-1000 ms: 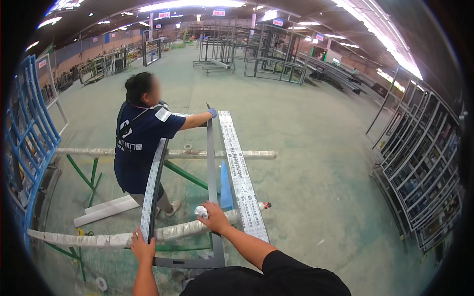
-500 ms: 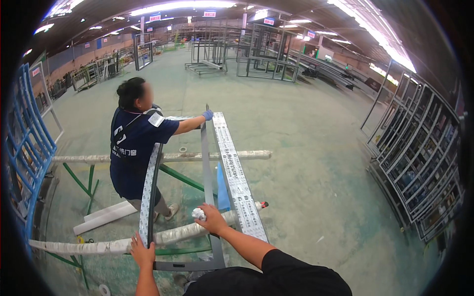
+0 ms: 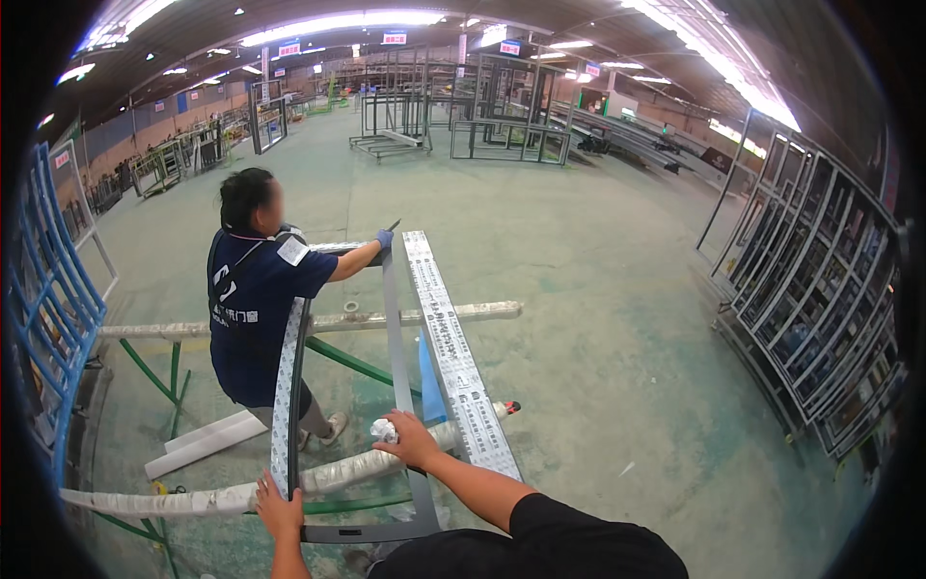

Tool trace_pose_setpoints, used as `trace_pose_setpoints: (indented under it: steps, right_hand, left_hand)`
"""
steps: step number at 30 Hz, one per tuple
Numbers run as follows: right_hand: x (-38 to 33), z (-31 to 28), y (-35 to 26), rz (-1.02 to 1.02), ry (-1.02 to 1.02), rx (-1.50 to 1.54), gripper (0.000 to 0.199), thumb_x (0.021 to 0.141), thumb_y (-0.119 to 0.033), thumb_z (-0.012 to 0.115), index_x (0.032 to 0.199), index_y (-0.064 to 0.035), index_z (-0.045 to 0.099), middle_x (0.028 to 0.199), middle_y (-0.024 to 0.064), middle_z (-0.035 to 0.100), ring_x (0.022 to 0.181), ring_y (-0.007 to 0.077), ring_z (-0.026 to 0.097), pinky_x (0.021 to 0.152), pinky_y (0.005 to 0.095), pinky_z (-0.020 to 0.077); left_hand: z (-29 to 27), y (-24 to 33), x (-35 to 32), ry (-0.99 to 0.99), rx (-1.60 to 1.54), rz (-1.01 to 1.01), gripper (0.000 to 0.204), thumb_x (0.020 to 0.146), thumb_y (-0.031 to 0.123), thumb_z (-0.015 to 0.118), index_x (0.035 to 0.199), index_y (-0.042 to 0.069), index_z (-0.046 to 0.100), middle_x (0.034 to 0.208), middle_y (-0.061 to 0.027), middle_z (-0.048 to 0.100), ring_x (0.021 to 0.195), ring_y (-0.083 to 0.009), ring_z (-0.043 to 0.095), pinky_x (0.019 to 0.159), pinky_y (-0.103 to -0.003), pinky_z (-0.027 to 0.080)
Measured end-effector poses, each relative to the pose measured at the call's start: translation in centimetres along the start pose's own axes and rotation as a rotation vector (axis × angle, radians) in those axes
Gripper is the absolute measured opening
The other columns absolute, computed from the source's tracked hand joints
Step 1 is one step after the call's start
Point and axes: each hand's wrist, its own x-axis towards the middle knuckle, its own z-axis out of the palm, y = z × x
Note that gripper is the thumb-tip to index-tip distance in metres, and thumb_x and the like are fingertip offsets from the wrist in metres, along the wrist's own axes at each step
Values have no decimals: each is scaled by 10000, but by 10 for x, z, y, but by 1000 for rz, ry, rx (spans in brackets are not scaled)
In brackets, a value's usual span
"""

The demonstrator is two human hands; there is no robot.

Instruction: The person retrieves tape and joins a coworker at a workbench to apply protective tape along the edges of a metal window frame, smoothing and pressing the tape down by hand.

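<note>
A dark rectangular metal frame [image 3: 394, 328], partly covered with printed protective film, lies in front of me across two wrapped bars. My left hand [image 3: 280, 511] spans the near end of its left rail, fingers on one side and thumb on the other. My right hand [image 3: 415, 444] is closed on a crumpled white wad [image 3: 384, 430], above the frame's right rail. Right of this rail lies a separate long film-covered profile [image 3: 453, 357]. At the frame's far corner, a co-worker [image 3: 256, 299] in a dark blue shirt has a gloved hand [image 3: 385, 237] with a thin dark tool.
The wrapped bars [image 3: 231, 490] rest on green supports [image 3: 352, 362]. White strips [image 3: 207, 444] lie on the floor by the co-worker's feet. A blue rack [image 3: 48, 318] stands at left, a rack of metal frames [image 3: 810, 289] at right. More frames [image 3: 506, 140] stand farther back.
The co-worker's gloved hand has shifted slightly, and the tool in it now tilts to the right. My hands keep their places on the frame and the wad. The view has turned slightly.
</note>
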Motion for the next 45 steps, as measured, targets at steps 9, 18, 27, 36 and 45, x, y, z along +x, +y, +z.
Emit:
trace_pose_setpoints:
  steps: [9, 18, 27, 36, 45]
  right_hand:
    - [2, -1, -7, -22, -1, -24, 618, 903, -431, 882, 1354, -56, 688, 1366, 209, 707, 1417, 446, 583, 1229, 520, 433]
    - [-3, -1, -8, 57, 6, -7, 606, 867, -366, 913, 1354, -80, 694, 1431, 257, 654, 1392, 453, 576, 1186, 511, 467]
    - [0, 6, 3, 8, 38, -31, 612, 813, -290, 941, 1314, -38, 697, 1316, 228, 714, 1313, 450, 630, 1139, 513, 496]
    - [1, 11, -3, 40, -12, 18, 600, 809, -296, 936, 1302, -47, 701, 1374, 258, 683, 1362, 461, 586, 1159, 523, 473]
    - [-1, 6, 0, 35, -15, 20, 605, 822, -286, 927, 1317, -30, 691, 1362, 254, 690, 1366, 471, 587, 1184, 530, 447]
  left_hand:
    - [-3, -4, 1, 2, 22, -2, 1085, 888, 467, 810, 1772, 187, 247, 1778, -218, 344, 1608, -444, 372, 1299, -636, 284]
    - [0, -6, 0, 2, 10, 25, 1061, 898, 572, 770, 1756, 165, 297, 1762, -225, 364, 1603, -422, 386, 1287, -630, 306]
    - [1, -1, 0, 15, 49, 40, 1019, 921, 596, 728, 1746, 164, 315, 1748, -242, 386, 1600, -441, 385, 1271, -642, 318]
    - [-4, -7, -5, 27, 21, 7, 1011, 929, 595, 719, 1752, 184, 301, 1758, -229, 377, 1609, -442, 372, 1293, -644, 275]
    - [-11, 1, -10, 21, 42, 17, 985, 962, 575, 702, 1754, 168, 283, 1741, -247, 380, 1602, -432, 376, 1281, -660, 298]
